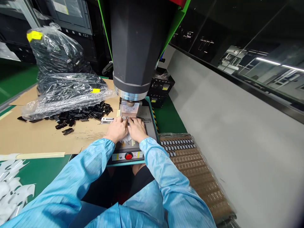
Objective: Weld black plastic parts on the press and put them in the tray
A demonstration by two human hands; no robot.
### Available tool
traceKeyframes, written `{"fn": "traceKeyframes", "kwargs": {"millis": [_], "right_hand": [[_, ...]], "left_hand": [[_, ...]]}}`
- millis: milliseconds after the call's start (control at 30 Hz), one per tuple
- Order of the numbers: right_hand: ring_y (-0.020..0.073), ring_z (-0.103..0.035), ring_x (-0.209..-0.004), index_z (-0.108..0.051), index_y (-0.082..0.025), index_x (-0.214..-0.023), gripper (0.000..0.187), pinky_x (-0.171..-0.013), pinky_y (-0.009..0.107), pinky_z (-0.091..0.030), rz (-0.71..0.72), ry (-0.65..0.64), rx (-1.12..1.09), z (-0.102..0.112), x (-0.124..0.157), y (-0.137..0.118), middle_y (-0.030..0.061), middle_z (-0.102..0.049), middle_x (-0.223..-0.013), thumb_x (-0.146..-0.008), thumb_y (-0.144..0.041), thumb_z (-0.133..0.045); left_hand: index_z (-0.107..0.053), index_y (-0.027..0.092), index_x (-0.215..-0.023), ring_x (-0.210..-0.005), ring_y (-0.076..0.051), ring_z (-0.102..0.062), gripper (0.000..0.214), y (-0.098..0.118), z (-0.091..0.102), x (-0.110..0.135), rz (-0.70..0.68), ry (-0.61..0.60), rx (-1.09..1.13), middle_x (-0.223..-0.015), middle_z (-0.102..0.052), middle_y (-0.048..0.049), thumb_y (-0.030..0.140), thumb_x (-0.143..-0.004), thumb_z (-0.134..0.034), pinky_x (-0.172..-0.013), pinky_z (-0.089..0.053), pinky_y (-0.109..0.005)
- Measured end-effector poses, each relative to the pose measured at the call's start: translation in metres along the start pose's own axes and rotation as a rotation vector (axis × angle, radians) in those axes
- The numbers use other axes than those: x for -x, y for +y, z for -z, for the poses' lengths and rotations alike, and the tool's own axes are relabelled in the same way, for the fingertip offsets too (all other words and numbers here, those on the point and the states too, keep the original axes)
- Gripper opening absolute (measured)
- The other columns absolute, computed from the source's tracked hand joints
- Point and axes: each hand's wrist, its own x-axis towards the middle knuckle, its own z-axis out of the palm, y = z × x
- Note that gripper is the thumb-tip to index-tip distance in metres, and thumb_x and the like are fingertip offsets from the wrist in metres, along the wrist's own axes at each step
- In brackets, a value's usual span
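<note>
Both hands rest side by side on the grey base plate of a press machine, under its big dark cylinder head. My left hand has its fingers curled at a small metal fixture below the horn. My right hand lies next to it, fingers bent over a small part that I cannot make out. White pieces show under my palms. A red button sits on the machine's front panel, just below my wrists.
Loose black plastic parts spill from clear bags onto a cardboard sheet at the left. A brown tray with rows of small parts lies at the right. White cut-outs lie at the lower left. A grey wall runs along the right.
</note>
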Motion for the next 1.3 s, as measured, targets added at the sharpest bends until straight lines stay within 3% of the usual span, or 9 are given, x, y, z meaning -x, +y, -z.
{"fn": "traceKeyframes", "kwargs": {"millis": [200, 300, 400, 533, 633, 767, 900, 1167, 1300], "right_hand": [[0.034, -0.044, -0.135, -0.056, -0.023, -0.157, 0.051, -0.11, 0.05, -0.039, 0.017, 0.013, 0.034, 0.006, -0.002, -0.001, 0.0127, -0.058, -0.156, -0.108, -0.036, -0.051], [0.0337, -0.044, -0.136, -0.06, -0.024, -0.154, 0.048, -0.11, 0.05, -0.038, 0.027, 0.027, 0.034, 0.009, 0.0, 0.002, 0.0121, -0.059, -0.155, -0.108, -0.033, -0.05], [0.0335, -0.044, -0.137, -0.061, -0.024, -0.154, 0.048, -0.11, 0.049, -0.036, 0.016, 0.018, 0.027, 0.007, -0.002, 0.005, 0.012, -0.059, -0.156, -0.108, -0.032, -0.048], [0.0331, -0.045, -0.138, -0.062, -0.023, -0.153, 0.049, -0.11, 0.049, -0.036, 0.005, 0.004, 0.018, 0.004, -0.006, 0.005, 0.0113, -0.059, -0.157, -0.108, -0.031, -0.047], [0.0328, -0.045, -0.138, -0.063, -0.024, -0.152, 0.049, -0.111, 0.049, -0.036, -0.01, 0.013, 0.015, 0.003, -0.007, 0.004, 0.0109, -0.06, -0.156, -0.107, -0.031, -0.047], [0.0325, -0.045, -0.139, -0.062, -0.024, -0.153, 0.049, -0.111, 0.049, -0.036, -0.013, 0.013, 0.014, 0.003, -0.006, 0.003, 0.0101, -0.059, -0.158, -0.107, -0.031, -0.048], [0.0325, -0.045, -0.14, -0.061, -0.025, -0.154, 0.05, -0.112, 0.049, -0.036, -0.027, -0.002, 0.027, 0.003, -0.006, 0.003, 0.0097, -0.058, -0.159, -0.106, -0.031, -0.048], [0.0312, -0.045, -0.141, -0.059, -0.025, -0.156, 0.051, -0.114, 0.047, -0.034, -0.044, -0.027, 0.038, 0.005, -0.004, 0.0, 0.0095, -0.056, -0.161, -0.106, -0.03, -0.048], [0.0312, -0.043, -0.143, -0.056, -0.026, -0.158, 0.053, -0.114, 0.047, -0.035, -0.053, -0.052, 0.057, 0.006, -0.005, 0.0, 0.0091, -0.054, -0.163, -0.105, -0.028, -0.048]], "left_hand": [[-0.067, 0.015, -0.143, -0.118, -0.043, -0.055, 0.051, 0.005, 0.007, 0.004, 0.01, -0.003, 0.033, -0.122, -0.058, -0.0243, 0.036, -0.104, -0.042, -0.095, -0.047, -0.055], [-0.072, 0.018, -0.134, -0.119, -0.04, -0.056, 0.047, -0.01, 0.017, 0.015, -0.007, 0.024, 0.111, -0.124, -0.06, -0.0219, 0.041, -0.106, -0.042, -0.102, -0.046, -0.054], [-0.071, 0.018, -0.134, -0.124, -0.038, -0.055, 0.046, -0.053, 0.031, 0.038, 0.125, 0.176, 0.152, -0.132, -0.06, -0.0209, 0.046, -0.106, -0.047, -0.107, -0.045, -0.054], [-0.065, 0.019, -0.14, -0.136, -0.043, -0.049, 0.053, -0.138, 0.045, 0.078, 0.552, 0.362, 0.115, -0.144, -0.056, -0.0224, 0.052, -0.1, -0.055, -0.113, -0.041, -0.061], [-0.064, 0.016, -0.136, -0.138, -0.047, -0.048, 0.062, -0.191, 0.048, 0.098, 0.771, 0.259, 0.135, -0.142, -0.057, -0.0251, 0.06, -0.093, -0.06, -0.113, -0.041, -0.063], [-0.068, 0.018, -0.124, -0.13, -0.047, -0.055, 0.061, -0.223, 0.041, 0.108, 0.748, 0.05, 0.146, -0.133, -0.065, -0.0233, 0.067, -0.086, -0.063, -0.109, -0.044, -0.062], [-0.072, 0.021, -0.117, -0.126, -0.046, -0.057, 0.052, -0.215, 0.031, 0.112, 0.663, 0.06, 0.091, -0.129, -0.068, -0.0222, 0.063, -0.091, -0.057, -0.105, -0.045, -0.062], [-0.073, 0.024, -0.113, -0.125, -0.039, -0.06, 0.044, -0.133, 0.01, 0.101, 0.327, 0.03, 0.19, -0.125, -0.071, -0.0152, 0.062, -0.095, -0.058, -0.108, -0.044, -0.054], [-0.073, 0.026, -0.111, -0.122, -0.036, -0.061, 0.04, -0.116, 0.007, 0.094, 0.23, 0.002, 0.268, -0.122, -0.072, -0.0127, 0.06, -0.094, -0.061, -0.106, -0.045, -0.052]]}}
